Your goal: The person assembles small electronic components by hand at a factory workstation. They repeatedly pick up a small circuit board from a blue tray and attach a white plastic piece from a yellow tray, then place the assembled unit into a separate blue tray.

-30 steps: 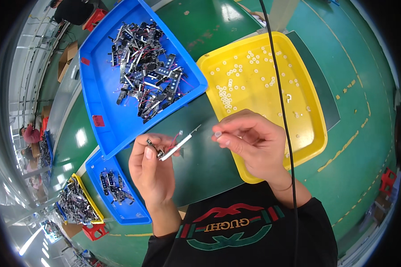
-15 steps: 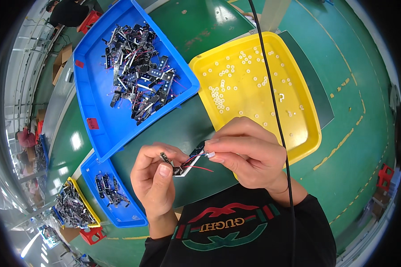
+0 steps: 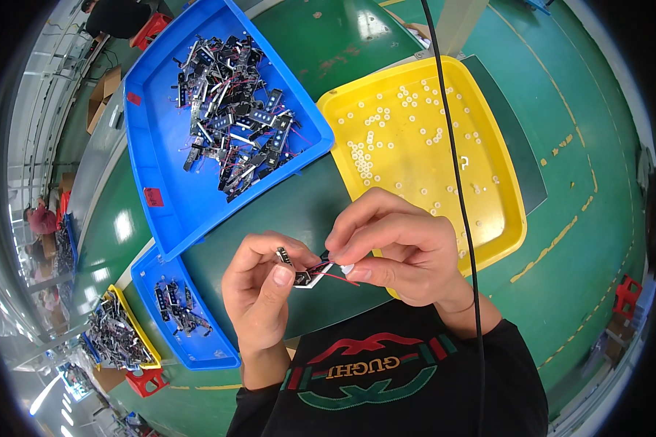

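Note:
My left hand [image 3: 259,295] is closed on a small black-and-white electronic part [image 3: 303,278], gripped between thumb and fingers. Thin red and dark wires [image 3: 334,275] run from this part toward my right hand [image 3: 408,251]. That hand pinches at the wires, and a small white piece [image 3: 347,269] shows at its thumb tip. Whether the white piece is a ring or a plug I cannot tell. Both hands are close together above the dark green table mat [image 3: 291,207].
A large blue tray [image 3: 164,218] at upper left holds a heap of similar wired parts [image 3: 233,109]. Small white rings [image 3: 364,156] lie scattered in a yellow tray [image 3: 499,240] at right. A smaller blue tray [image 3: 208,342] stands at lower left. A black cable [image 3: 455,156] hangs across the view.
My right hand has shifted slightly left, and the white piece sits a little lower by its thumb. My left hand has moved slightly right with the part.

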Demonstrator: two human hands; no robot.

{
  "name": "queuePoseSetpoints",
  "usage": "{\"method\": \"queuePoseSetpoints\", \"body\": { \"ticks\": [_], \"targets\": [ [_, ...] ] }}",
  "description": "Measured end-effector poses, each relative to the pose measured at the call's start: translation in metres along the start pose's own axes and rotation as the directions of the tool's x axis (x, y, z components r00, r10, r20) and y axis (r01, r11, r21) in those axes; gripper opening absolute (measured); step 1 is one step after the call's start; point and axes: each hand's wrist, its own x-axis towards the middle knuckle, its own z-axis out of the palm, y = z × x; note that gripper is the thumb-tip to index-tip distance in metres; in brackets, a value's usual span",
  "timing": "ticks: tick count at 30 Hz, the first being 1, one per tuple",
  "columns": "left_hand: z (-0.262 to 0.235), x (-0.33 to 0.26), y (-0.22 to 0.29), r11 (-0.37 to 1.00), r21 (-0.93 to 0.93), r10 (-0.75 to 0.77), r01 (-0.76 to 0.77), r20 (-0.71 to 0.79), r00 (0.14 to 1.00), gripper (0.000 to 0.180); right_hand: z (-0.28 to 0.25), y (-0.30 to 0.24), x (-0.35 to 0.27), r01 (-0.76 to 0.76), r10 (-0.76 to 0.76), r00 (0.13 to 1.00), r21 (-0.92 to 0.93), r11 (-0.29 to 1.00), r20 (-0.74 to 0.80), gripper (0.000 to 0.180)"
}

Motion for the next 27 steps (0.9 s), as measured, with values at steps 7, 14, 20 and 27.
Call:
{"method": "queuePoseSetpoints", "body": {
  "ticks": [7,14,20,27],
  "targets": [
    [-0.003,-0.003,0.003,1.000,0.014,0.012,-0.012,0.002,1.000,0.022,0.003,0.003,0.001,0.012,-0.012,1.000,0.039,0.999,0.009,0.017],
    [-0.002,-0.008,0.006,0.997,-0.069,-0.028,0.029,0.012,1.000,0.021,0.005,0.012,0.001,0.126,-0.119,0.991,0.117,0.985,-0.060,0.026],
    [-0.004,-0.011,0.008,0.996,-0.079,-0.042,0.045,0.030,0.999,0.019,0.013,0.012,0.000,0.120,-0.093,0.986,0.202,0.972,-0.141,0.027],
    [-0.010,-0.019,0.008,0.992,-0.099,-0.067,0.073,0.058,0.996,0.014,0.015,0.007,-0.001,0.014,-0.006,0.998,0.125,0.992,-0.067,0.026]
  ]
}}
